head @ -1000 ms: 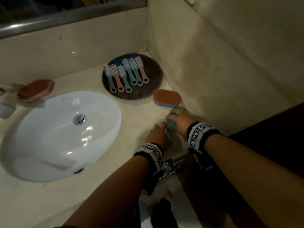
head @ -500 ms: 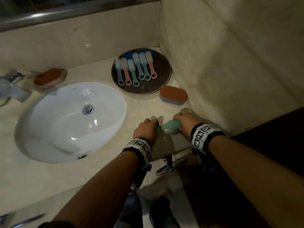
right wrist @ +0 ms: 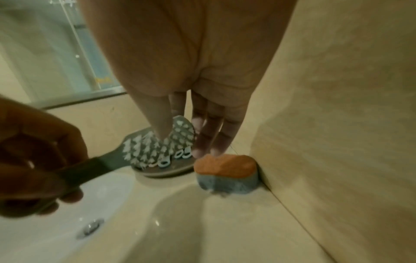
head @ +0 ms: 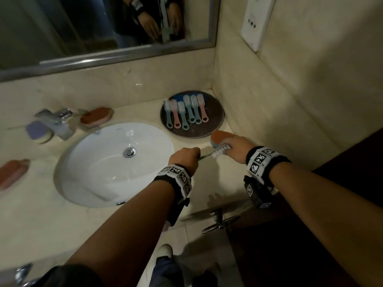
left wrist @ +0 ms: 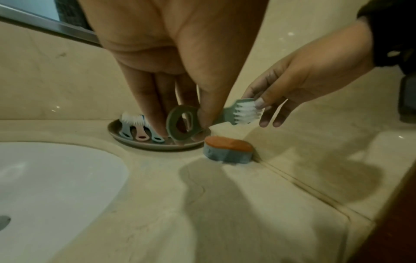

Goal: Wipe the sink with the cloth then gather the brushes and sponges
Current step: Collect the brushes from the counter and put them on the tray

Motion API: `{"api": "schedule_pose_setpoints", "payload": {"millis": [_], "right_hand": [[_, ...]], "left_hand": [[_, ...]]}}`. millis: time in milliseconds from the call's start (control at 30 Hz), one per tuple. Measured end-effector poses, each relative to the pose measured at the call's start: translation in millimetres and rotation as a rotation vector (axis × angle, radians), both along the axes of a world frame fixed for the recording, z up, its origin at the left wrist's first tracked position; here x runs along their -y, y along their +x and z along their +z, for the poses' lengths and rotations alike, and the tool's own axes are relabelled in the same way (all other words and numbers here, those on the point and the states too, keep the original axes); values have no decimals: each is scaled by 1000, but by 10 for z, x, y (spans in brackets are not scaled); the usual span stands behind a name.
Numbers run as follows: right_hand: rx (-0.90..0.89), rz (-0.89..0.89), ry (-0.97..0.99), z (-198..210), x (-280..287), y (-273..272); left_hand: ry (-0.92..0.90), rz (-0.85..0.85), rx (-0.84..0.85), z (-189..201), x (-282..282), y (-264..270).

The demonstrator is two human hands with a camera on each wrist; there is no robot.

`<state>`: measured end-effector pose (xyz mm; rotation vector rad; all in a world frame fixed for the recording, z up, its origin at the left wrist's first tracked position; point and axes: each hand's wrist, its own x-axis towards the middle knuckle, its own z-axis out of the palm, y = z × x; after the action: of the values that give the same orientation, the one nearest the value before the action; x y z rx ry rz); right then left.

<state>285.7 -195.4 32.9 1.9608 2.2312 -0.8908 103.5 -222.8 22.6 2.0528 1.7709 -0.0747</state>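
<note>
Left hand [head: 183, 159] grips the green brush [left wrist: 216, 115] by its handle; right hand [head: 235, 149] pinches its bristle head, plate [head: 217, 129] at twelve o'clock

A beige stone worktop [head: 51, 220] runs into a corner of matching beige walls [head: 290, 100]. A metal-framed mirror [head: 83, 27] hangs above the back edge. A white socket plate [head: 257, 21] sits on the right wall. A chrome tap [head: 56, 121] stands at the back left. Light is dim and warm. Below the front edge, pale floor [head: 207, 245] shows.
</note>
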Motion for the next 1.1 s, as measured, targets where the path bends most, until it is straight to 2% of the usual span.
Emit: {"api": "schedule_pose_setpoints", "payload": {"millis": [200, 300, 433, 533, 633, 767, 867, 933, 1100], "right_hand": [[-136, -154, 32, 259, -261, -285], [-192, -206, 13, 316, -420, -443], [-297, -350, 38, 398, -737, -593], [-296, -439, 81, 432, -994, -698], [-287, -468, 50, 407, -1251, -828], [-379, -558, 3, 237, -1585, -949], [-471, -611, -138, 216, -1747, -1068], [-472, -601, -163, 222, -1842, -1124], [-367, -393, 13, 102, -2170, -1072]], "left_hand": [[6, 86, 31, 241, -110, -188], [-67, 138, 116, 268, -262, -285], [-49, 126, 232, 340, -585, -370], [-92, 127, 307, 359, -850, -406], [-91, 129, 365, 310, -1102, -433], [-108, 108, 408, 173, -1422, -466], [-110, 71, 428, 94, -1620, -492], [-119, 60, 425, 41, -1736, -495], [-129, 23, 433, -102, -1989, -476]]}}
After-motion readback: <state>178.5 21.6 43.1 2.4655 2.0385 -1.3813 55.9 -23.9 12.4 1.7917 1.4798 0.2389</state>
